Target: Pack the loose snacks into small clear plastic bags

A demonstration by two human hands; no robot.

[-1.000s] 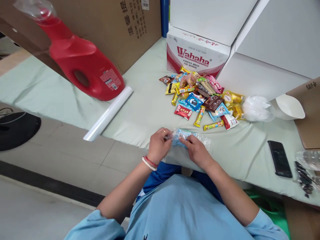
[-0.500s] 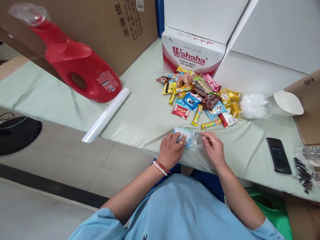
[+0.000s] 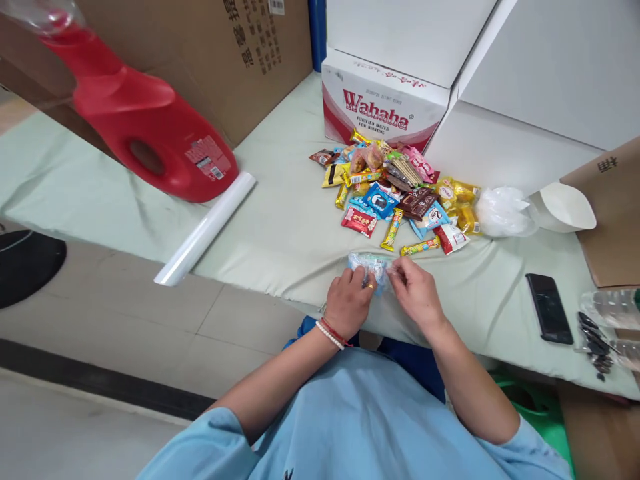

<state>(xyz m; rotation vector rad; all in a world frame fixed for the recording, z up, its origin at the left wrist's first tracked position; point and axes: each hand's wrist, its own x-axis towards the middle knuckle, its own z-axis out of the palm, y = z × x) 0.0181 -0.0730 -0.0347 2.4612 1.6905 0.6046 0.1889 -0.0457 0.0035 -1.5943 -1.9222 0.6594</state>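
Note:
A small clear plastic bag with blue-wrapped snacks inside (image 3: 371,264) lies on the pale green table cover (image 3: 280,233) near its front edge. My left hand (image 3: 349,301), with a ring and red and white bracelets, is closed on the bag's left side. My right hand (image 3: 416,291) pinches its right end, fingers pressed together. Just beyond the bag lies a pile of several wrapped snacks and candies (image 3: 395,192).
A red detergent jug (image 3: 145,127) and a white roll (image 3: 205,229) lie at the left. A Wahaha carton (image 3: 383,107) and white boxes stand behind the pile. A crumpled clear bag (image 3: 504,212), a white bowl (image 3: 565,207), a black phone (image 3: 549,308) and cardboard sit at the right.
My two hands have drawn together on the bag, squeezing it smaller, and shifted slightly forward on the table. The view has tilted a little.

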